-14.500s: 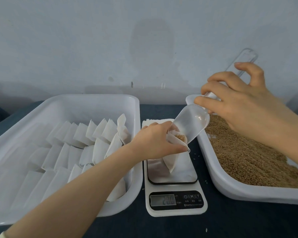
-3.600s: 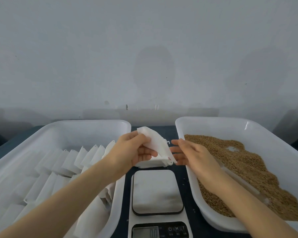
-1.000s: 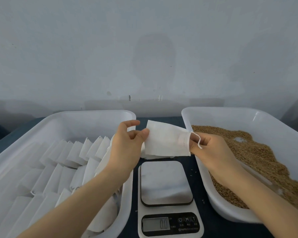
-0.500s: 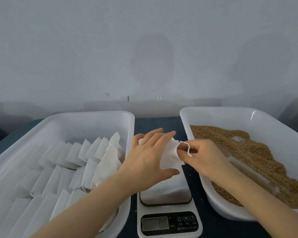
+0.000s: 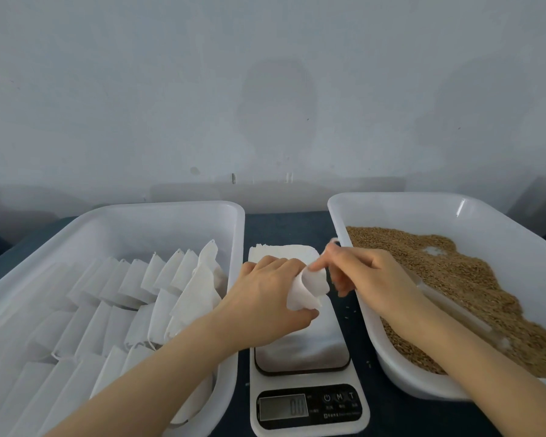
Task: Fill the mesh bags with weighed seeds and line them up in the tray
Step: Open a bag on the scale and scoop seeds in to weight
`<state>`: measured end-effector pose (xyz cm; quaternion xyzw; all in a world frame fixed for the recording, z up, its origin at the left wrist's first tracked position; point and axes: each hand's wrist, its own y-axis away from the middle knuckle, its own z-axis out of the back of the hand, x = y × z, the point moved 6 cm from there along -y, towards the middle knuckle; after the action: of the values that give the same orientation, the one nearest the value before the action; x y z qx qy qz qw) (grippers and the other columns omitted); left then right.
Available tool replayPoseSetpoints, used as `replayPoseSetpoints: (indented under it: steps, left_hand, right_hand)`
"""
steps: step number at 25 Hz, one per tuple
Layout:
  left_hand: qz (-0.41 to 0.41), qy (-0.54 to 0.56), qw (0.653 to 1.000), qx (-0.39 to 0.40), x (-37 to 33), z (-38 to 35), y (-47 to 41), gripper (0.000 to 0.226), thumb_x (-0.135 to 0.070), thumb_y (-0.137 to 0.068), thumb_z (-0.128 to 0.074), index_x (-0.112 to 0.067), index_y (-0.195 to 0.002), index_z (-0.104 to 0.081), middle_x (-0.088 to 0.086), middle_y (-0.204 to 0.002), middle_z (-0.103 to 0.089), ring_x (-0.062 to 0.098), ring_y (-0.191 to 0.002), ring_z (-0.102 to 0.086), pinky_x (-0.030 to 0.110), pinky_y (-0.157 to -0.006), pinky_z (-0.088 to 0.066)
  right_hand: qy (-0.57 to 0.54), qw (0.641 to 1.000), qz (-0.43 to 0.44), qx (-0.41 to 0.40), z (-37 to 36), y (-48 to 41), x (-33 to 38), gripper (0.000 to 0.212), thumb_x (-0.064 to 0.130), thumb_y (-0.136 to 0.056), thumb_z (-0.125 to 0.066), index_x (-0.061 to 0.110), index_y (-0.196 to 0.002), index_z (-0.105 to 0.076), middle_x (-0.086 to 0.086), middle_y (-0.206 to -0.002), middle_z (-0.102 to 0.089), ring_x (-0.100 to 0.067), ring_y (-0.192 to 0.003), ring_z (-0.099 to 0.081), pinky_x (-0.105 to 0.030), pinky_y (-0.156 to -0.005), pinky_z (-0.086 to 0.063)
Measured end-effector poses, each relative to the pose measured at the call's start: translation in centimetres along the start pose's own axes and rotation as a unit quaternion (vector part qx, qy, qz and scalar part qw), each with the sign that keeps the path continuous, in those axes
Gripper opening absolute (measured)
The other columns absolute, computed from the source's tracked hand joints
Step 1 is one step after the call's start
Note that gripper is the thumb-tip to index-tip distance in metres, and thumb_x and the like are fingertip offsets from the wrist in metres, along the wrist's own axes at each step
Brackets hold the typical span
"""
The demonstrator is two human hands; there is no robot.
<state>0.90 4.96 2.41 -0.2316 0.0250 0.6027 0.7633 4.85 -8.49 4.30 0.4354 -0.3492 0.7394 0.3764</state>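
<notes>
White mesh makes up the bag [image 5: 309,290] that the left hand [image 5: 270,294] holds just above the scale [image 5: 306,351]. The left arm comes in from the bottom left and crosses the near corner of the left tray [image 5: 171,207]. The back of this hand faces up. Its fingers curl round the bag and the thumb sits under it. The bag is rolled like a cone, with its open mouth turned toward the right hand [image 5: 371,279].

The right arm comes in from the bottom right, over the near rim of the right tray [image 5: 391,197]. Its pointing finger [image 5: 319,264] reaches left and touches the top edge of the bag. The other fingers curl down. The thumb is hidden, so I cannot tell if this hand pinches the bag or only touches it. A thin string [image 5: 334,240] loops up just above the hand.

Filled bags [image 5: 133,279] lean in rows in the left tray. Brown seeds [image 5: 473,279] lie in the right tray, with a clear scoop [image 5: 448,305] on top of them. A stack [image 5: 281,250] of flat white bags lies behind the scale. The scale screen shows zero. Both trays and the scale sit on a dark desk [image 5: 284,223].
</notes>
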Motion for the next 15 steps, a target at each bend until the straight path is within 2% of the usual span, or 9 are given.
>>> replayPoseSetpoints:
  steps: [2, 3, 5, 6, 8, 10, 12, 15]
  left_hand:
    - [0.019, 0.021, 0.999, 0.014, 0.2, 0.0, 0.0, 0.039, -0.053, -0.077, -0.062, -0.032, -0.107, -0.048, -0.019, -0.105, -0.054, 0.003, -0.104, -0.041, 0.026, -0.088, -0.026]
    - [0.035, 0.039, 0.998, 0.019, 0.3, 0.1, 0.0, 0.039, -0.054, -0.077, -0.063, -0.032, -0.106, -0.049, -0.02, -0.099, -0.052, -0.003, -0.099, -0.039, 0.026, -0.084, -0.025]
    - [0.069, 0.078, 0.994, 0.034, 0.5, 0.2, 0.0, 0.042, -0.056, -0.076, -0.063, -0.031, -0.107, -0.05, -0.025, -0.089, -0.044, -0.012, -0.09, -0.033, 0.026, -0.079, -0.025]
    - [0.085, 0.093, 0.991, 0.042, 0.6, 0.3, 0.0, 0.044, -0.057, -0.076, -0.063, -0.03, -0.108, -0.05, -0.027, -0.088, -0.04, -0.011, -0.088, -0.032, 0.027, -0.079, -0.026]
    - [0.105, 0.096, 0.988, 0.058, 0.6, 0.4, 0.0, 0.047, -0.06, -0.076, -0.062, -0.03, -0.11, -0.049, -0.025, -0.088, -0.038, 0.0, -0.089, -0.033, 0.027, -0.081, -0.029]
    - [0.117, 0.085, 0.987, 0.071, 0.7, 0.5, 0.1, 0.049, -0.063, -0.075, -0.061, -0.032, -0.111, -0.05, -0.021, -0.092, -0.04, 0.009, -0.094, -0.037, 0.029, -0.084, -0.031]
    - [0.128, 0.083, 0.985, 0.082, 0.9, 0.4, 0.2, 0.052, -0.066, -0.074, -0.06, -0.033, -0.114, -0.049, -0.015, -0.099, -0.042, 0.012, -0.098, -0.039, 0.03, -0.086, -0.033]
    - [0.129, 0.078, 0.984, 0.09, 0.7, 0.4, 0.1, 0.052, -0.067, -0.074, -0.059, -0.034, -0.113, -0.049, -0.013, -0.101, -0.042, 0.014, -0.097, -0.039, 0.03, -0.084, -0.033]
  right_hand:
    - [-0.018, 0.999, -0.015, -0.044, 1.0, -0.3, -0.5, 0.028, 0.04, -0.095, -0.045, 0.033, -0.09, -0.072, 0.009, -0.061, -0.054, -0.005, -0.057, -0.054, -0.019, -0.059, -0.048]
    - [0.009, 0.996, -0.016, -0.088, 2.0, -0.5, -0.9, 0.025, 0.038, -0.094, -0.046, 0.031, -0.092, -0.07, 0.013, -0.062, -0.055, -0.004, -0.057, -0.055, -0.018, -0.059, -0.048]
    - [0.192, 0.965, -0.015, -0.177, 4.3, -0.6, -1.2, 0.02, 0.032, -0.095, -0.047, 0.027, -0.098, -0.066, 0.015, -0.076, -0.06, -0.002, -0.064, -0.058, -0.017, -0.059, -0.047]
    - [0.319, 0.927, -0.03, -0.193, 5.1, -0.5, -1.5, 0.022, 0.03, -0.096, -0.045, 0.023, -0.104, -0.064, 0.011, -0.086, -0.062, -0.006, -0.071, -0.06, -0.02, -0.063, -0.049]
    - [0.525, 0.827, -0.134, -0.149, 6.5, -0.6, -3.4, 0.03, 0.032, -0.098, -0.038, 0.018, -0.108, -0.063, -0.002, -0.107, -0.062, -0.019, -0.097, -0.058, -0.034, -0.083, -0.046]
    - [0.589, 0.758, -0.271, -0.071, 7.5, -0.2, -5.4, 0.03, 0.028, -0.097, -0.036, 0.019, -0.11, -0.061, -0.005, -0.117, -0.059, -0.025, -0.112, -0.05, -0.042, -0.097, -0.035]
    - [0.603, 0.733, -0.314, -0.035, 8.0, 0.1, -6.3, 0.021, 0.019, -0.093, -0.04, 0.023, -0.098, -0.061, 0.0, -0.109, -0.06, -0.023, -0.108, -0.051, -0.041, -0.1, -0.033]
    - [0.635, 0.708, -0.307, -0.022, 9.3, 0.1, -6.6, 0.022, 0.019, -0.092, -0.046, 0.025, -0.071, -0.05, 0.006, -0.086, -0.058, -0.018, -0.09, -0.052, -0.039, -0.099, -0.034]
